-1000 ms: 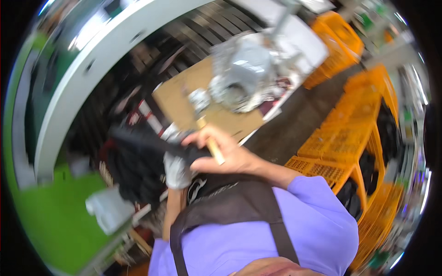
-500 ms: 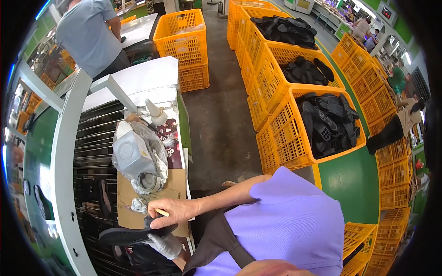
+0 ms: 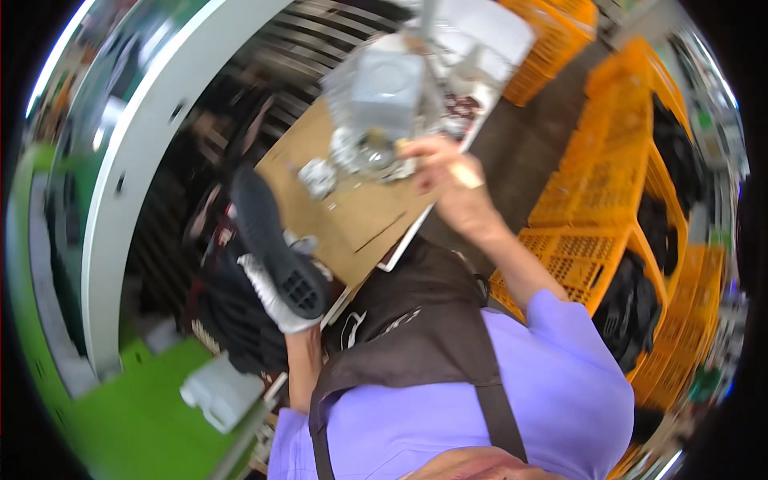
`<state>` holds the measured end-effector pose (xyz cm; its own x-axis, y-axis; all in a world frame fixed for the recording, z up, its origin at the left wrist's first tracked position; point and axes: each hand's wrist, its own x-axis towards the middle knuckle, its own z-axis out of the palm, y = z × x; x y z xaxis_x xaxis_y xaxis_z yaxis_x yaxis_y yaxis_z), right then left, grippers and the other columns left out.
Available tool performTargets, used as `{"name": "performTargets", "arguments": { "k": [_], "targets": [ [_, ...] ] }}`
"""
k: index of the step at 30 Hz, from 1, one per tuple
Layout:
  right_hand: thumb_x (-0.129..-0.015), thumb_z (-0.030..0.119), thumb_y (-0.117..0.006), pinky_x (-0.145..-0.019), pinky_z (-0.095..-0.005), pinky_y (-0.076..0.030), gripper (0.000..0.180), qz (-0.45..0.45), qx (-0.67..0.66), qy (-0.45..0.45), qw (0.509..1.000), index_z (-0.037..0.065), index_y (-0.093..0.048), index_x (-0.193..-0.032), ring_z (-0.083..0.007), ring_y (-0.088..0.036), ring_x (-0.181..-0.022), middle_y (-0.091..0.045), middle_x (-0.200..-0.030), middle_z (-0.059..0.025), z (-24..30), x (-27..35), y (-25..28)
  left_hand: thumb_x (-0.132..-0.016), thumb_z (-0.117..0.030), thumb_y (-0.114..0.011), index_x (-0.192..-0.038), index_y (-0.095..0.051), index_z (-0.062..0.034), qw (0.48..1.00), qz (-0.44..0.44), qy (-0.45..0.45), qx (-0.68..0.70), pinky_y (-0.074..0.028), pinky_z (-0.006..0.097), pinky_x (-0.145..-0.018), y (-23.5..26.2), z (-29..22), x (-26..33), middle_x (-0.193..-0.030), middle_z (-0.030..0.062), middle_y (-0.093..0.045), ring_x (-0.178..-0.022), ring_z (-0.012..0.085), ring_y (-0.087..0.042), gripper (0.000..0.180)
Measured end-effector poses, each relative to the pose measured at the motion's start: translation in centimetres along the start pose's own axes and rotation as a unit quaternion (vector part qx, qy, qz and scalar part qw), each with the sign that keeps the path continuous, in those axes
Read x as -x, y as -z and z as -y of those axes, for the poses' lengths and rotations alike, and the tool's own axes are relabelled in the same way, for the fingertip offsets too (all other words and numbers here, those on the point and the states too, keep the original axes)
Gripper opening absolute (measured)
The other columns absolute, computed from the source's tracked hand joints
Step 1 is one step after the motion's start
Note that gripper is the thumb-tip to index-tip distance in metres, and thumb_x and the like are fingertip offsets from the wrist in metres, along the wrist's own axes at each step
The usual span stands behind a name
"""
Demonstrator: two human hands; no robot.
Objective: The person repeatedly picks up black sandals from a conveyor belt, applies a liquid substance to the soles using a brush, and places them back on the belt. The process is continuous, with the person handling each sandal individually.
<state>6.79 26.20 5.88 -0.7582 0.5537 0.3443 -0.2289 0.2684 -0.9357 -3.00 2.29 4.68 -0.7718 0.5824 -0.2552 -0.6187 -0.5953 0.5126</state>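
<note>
Sole (image 3: 272,238) black, elongated, grid-patterned at near end

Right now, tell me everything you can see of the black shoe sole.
The black shoe sole is long and round-ended, made of what looks like matte rubber or foam. Its lower end carries a raised grid of small blocks; finer detail along the rest is unclear. It slants, upper end leaning left, with the gridded face towards the camera. The gloved left hand holds it near the gridded end. It appears beside the brown cardboard, overlapping its edge in view.
</note>
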Motion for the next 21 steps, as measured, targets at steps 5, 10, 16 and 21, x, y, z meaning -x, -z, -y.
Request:
{"name": "performTargets", "arguments": {
  "k": [5,10,16,21],
  "targets": [
    [-0.089,0.022,-0.062,-0.061,-0.0200,-0.043,0.023,0.032,0.096,-0.099,0.990,0.000,-0.066,-0.090,-0.0049,-0.052,-0.067,-0.062,-0.075,0.0018,0.6,-2.8,0.6,-0.095,-0.050,-0.036,-0.119,-0.050,0.0039,0.997,-0.075,-0.030,0.003,-0.053,0.031,-0.049,0.3,0.3,1.5,-0.083,0.0275,-0.062,-0.055,0.0276,-0.062,0.061],
    [-0.083,0.019,-0.066,-0.059,-0.0234,-0.045,0.019,0.083,0.205,-0.105,0.969,0.000,-0.067,-0.085,-0.0069,-0.056,-0.063,-0.063,-0.068,-0.0032,-1.3,-5.1,-0.6,-0.096,-0.048,-0.032,-0.117,-0.051,0.0051,1.000,-0.012,0.006,0.022,-0.051,0.034,-0.069,2.3,1.0,1.7,-0.091,0.0246,-0.063,-0.079,0.0300,-0.063,0.060],
    [-0.081,0.017,-0.067,-0.060,-0.0315,-0.049,0.017,0.156,0.346,0.007,0.925,0.001,-0.067,-0.086,-0.0238,-0.063,-0.061,-0.064,-0.071,-0.0157,-5.2,-5.4,-2.1,-0.096,-0.052,-0.030,-0.118,-0.050,0.0043,1.000,0.013,-0.001,0.025,-0.051,0.032,-0.068,3.5,1.5,1.9,-0.091,0.0233,-0.063,-0.077,0.0289,-0.063,0.064],
    [-0.081,0.019,-0.069,-0.056,-0.0275,-0.047,0.017,0.139,0.301,-0.066,0.941,0.002,-0.068,-0.084,-0.0127,-0.060,-0.060,-0.066,-0.070,-0.0087,-4.3,-5.3,-2.0,-0.096,-0.053,-0.030,-0.118,-0.050,0.0036,0.999,0.003,0.007,0.036,-0.052,0.031,-0.062,3.8,1.6,1.8,-0.090,0.0242,-0.062,-0.075,0.0274,-0.063,0.064]
  ]
}}
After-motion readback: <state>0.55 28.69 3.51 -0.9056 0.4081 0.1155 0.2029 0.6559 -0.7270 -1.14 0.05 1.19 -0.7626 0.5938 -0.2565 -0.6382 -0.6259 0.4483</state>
